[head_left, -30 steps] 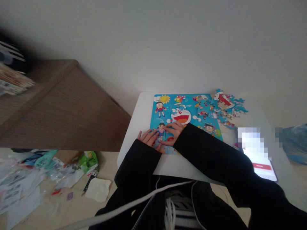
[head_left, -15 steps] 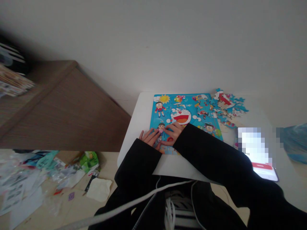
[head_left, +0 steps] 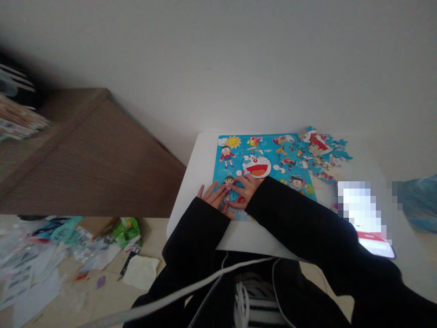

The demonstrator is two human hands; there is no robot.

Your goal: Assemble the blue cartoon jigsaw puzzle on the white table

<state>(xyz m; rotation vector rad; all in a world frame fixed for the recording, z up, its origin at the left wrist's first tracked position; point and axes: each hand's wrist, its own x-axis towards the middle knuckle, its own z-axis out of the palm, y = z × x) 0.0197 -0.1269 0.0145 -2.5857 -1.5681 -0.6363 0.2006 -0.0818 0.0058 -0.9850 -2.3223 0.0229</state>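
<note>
A blue cartoon jigsaw puzzle (head_left: 269, 142), partly covered by loose pieces, lies on a white table. My left hand (head_left: 213, 198) rests palm down on its lower left part, fingers stretched out and fingertips at the small girl figure. From the other side my right hand (head_left: 247, 190) reaches in, with thumb and forefinger bent around a puzzle piece (head_left: 229, 181) showing that figure. Fingertips of both hands meet there and cover much of the piece. A big white cat face (head_left: 256, 166) is printed just above my right hand.
Loose puzzle pieces (head_left: 319, 148) are heaped at the puzzle's upper right. A lit phone (head_left: 377, 246) lies at the right of the white table (head_left: 191, 182). A brown cabinet (head_left: 102, 159) stands left. Bags and papers litter the floor (head_left: 150, 237). A white cable (head_left: 191, 294) crosses my lap.
The view has shifted very slightly. Both hands stay at the same spot on the puzzle, with only a small shift of the fingers.
</note>
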